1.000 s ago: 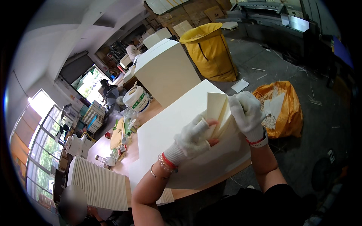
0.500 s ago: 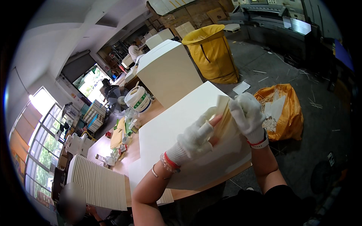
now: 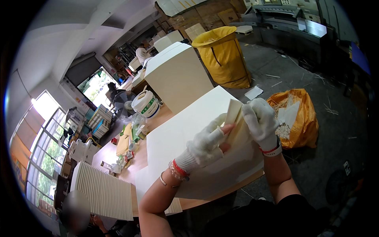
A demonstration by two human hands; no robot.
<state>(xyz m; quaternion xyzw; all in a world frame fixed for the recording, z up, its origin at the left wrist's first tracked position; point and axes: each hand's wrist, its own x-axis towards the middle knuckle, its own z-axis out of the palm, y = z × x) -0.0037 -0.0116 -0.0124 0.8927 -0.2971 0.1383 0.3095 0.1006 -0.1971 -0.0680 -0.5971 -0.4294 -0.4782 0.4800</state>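
Observation:
A tall block of large white sheets lies on the table in front of me. Over its right side I hold up a narrow cream paper piece, folded or layered; I cannot tell which. My left hand, in a white knit glove with bare fingertips, grips its near left side. My right hand, also gloved, is closed at its right edge, the fingers curled towards me. The lower part of the piece is blurred and partly hidden between the hands.
Left of me is a fanned stack of cream boards, with a co-worker beside it. A white bucket and a tall white block stand farther back. On the floor at right are a yellow bag and an orange scrap bag.
The cream paper piece has shifted and tilted slightly between my hands, its top edge showing broader. Both hands stay nearly in place, a touch farther right.

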